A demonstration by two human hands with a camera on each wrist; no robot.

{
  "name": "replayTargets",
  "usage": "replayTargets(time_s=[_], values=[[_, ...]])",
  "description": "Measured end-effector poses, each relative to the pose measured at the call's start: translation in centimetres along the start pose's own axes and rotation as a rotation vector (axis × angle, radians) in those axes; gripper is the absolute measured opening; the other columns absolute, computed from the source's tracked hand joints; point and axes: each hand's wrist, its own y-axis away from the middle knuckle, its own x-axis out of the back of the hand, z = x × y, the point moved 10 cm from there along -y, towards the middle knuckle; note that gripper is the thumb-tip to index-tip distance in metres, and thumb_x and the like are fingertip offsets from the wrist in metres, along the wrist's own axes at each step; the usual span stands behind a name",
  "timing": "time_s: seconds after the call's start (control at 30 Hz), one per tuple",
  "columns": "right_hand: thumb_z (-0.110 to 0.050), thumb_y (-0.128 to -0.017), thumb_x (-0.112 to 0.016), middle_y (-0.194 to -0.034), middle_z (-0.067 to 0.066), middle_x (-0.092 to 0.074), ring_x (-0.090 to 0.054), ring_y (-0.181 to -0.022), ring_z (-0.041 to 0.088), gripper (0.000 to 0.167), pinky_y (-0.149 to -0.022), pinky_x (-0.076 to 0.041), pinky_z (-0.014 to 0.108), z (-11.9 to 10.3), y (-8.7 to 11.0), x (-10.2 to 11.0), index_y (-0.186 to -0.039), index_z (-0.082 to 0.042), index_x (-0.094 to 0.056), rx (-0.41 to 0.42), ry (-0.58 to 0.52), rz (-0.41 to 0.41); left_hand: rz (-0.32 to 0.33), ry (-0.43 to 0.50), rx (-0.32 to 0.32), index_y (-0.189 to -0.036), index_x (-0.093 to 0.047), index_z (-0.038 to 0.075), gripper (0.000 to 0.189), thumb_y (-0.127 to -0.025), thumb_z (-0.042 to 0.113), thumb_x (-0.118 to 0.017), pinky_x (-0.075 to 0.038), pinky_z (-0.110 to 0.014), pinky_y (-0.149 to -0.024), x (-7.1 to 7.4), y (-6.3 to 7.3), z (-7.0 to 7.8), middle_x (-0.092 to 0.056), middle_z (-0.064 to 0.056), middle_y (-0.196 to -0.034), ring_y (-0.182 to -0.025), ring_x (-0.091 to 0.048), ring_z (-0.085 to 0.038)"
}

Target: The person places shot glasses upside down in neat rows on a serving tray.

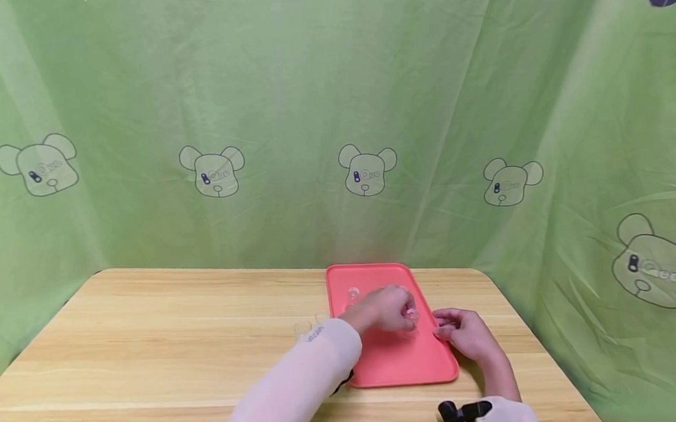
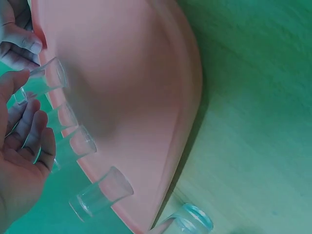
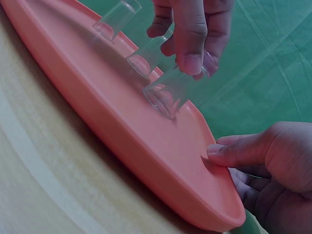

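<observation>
My left hand (image 1: 387,308) reaches over the red tray (image 1: 394,362) and pinches a small clear glass (image 3: 168,95) by its upper end. In the right wrist view that glass is upright near the tray's far side; whether its base touches the tray I cannot tell. At the tray's right edge, my right hand (image 1: 467,332) grips the rim, thumb on top and fingers outside. Other clear glasses stand in a row on the tray, among them one glass (image 3: 117,19) at the top of the right wrist view and another glass (image 2: 102,192) in the left wrist view.
Left of the tray, clear glasses (image 1: 302,327) stand on the wooden table (image 1: 178,350), partly behind the left sleeve (image 1: 296,381). A green curtain (image 1: 284,98) with bear-head drawings hangs behind the table and along its sides. A black wrist device (image 1: 463,413) sits by the right sleeve.
</observation>
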Motion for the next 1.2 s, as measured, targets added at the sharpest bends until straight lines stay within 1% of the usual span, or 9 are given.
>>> replayTargets(time_s=[0.3,0.37,0.47,0.53,0.67,0.73,0.87,1.0,1.2], values=[[0.004,-0.093,-0.067,-0.113,0.020,-0.069,-0.066,-0.095,0.024,0.038,-0.078,-0.057,0.029,0.1,-0.1,-0.1,-0.130,0.010,-0.061,-0.001,0.006,0.001,0.006,-0.008,-0.009,-0.087,-0.066,0.022,0.011,-0.090,0.026,-0.076,-0.042,-0.020,-0.063,-0.1,0.0,-0.1,-0.057,0.009,-0.080,-0.072,-0.051,-0.006],[0.004,-0.093,-0.068,-0.113,0.021,-0.069,-0.067,-0.094,0.024,0.039,-0.077,-0.057,0.028,0.0,-0.1,-0.1,-0.130,0.010,-0.061,0.003,0.006,-0.002,0.007,-0.019,-0.007,-0.095,-0.069,0.021,0.013,-0.090,0.030,-0.077,-0.043,-0.021,-0.064,0.0,0.1,-0.2,-0.057,0.009,-0.083,-0.074,-0.051,-0.006],[0.003,-0.092,-0.068,-0.112,0.020,-0.069,-0.067,-0.094,0.024,0.039,-0.076,-0.056,0.026,0.1,-0.2,-0.1,-0.130,0.010,-0.062,0.003,0.002,0.000,0.012,-0.049,-0.012,-0.110,-0.071,0.019,0.027,-0.090,0.036,-0.078,-0.044,-0.021,-0.066,0.4,0.3,-0.2,-0.057,0.008,-0.087,-0.079,-0.052,-0.007],[0.004,-0.092,-0.068,-0.112,0.021,-0.069,-0.067,-0.094,0.024,0.039,-0.076,-0.056,0.026,0.1,-0.3,-0.1,-0.130,0.011,-0.061,0.009,0.004,-0.002,0.015,-0.059,-0.014,-0.119,-0.071,0.017,0.036,-0.091,0.038,-0.077,-0.045,-0.022,-0.070,0.8,0.4,-0.3,-0.059,0.008,-0.092,-0.083,-0.054,-0.007],[0.004,-0.092,-0.067,-0.111,0.020,-0.069,-0.067,-0.094,0.024,0.039,-0.075,-0.056,0.025,0.2,-0.4,0.0,-0.130,0.010,-0.061,0.001,0.005,0.003,0.017,-0.047,-0.026,-0.124,-0.070,0.016,0.040,-0.092,0.039,-0.076,-0.049,-0.022,-0.080,1.8,0.8,-0.4,-0.065,0.007,-0.103,-0.091,-0.057,-0.005],[0.004,-0.092,-0.068,-0.111,0.019,-0.069,-0.066,-0.094,0.023,0.039,-0.076,-0.056,0.025,0.2,-0.4,0.0,-0.130,0.010,-0.062,-0.001,0.006,0.004,0.016,-0.051,-0.045,-0.125,-0.070,0.016,0.041,-0.092,0.040,-0.076,-0.050,-0.021,-0.084,2.3,1.0,-0.4,-0.066,0.007,-0.109,-0.095,-0.058,-0.004],[0.004,-0.091,-0.068,-0.110,0.020,-0.069,-0.066,-0.092,0.023,0.039,-0.075,-0.055,0.025,0.1,-0.3,0.0,-0.130,0.010,-0.062,-0.002,0.014,0.006,0.020,-0.063,-0.113,-0.128,-0.069,0.012,0.044,-0.093,0.037,-0.076,-0.050,-0.019,-0.085,3.6,1.7,-0.2,-0.068,0.002,-0.114,-0.099,-0.060,-0.006],[0.004,-0.091,-0.068,-0.109,0.019,-0.069,-0.065,-0.092,0.023,0.039,-0.075,-0.055,0.025,0.2,-0.2,0.0,-0.130,0.010,-0.062,-0.014,0.012,0.010,0.023,-0.052,-0.150,-0.127,-0.069,0.010,0.042,-0.093,0.033,-0.076,-0.050,-0.019,-0.083,4.7,2.7,-0.5,-0.069,-0.001,-0.116,-0.098,-0.059,-0.008],[0.005,-0.091,-0.067,-0.109,0.018,-0.069,-0.065,-0.092,0.023,0.040,-0.074,-0.055,0.025,0.2,-0.2,0.0,-0.130,0.010,-0.061,-0.020,0.000,0.012,0.038,-0.116,-0.212,-0.122,-0.071,0.007,0.039,-0.092,0.031,-0.075,-0.049,-0.020,-0.083,5.6,4.4,-1.4,-0.069,-0.002,-0.112,-0.100,-0.062,-0.012]])
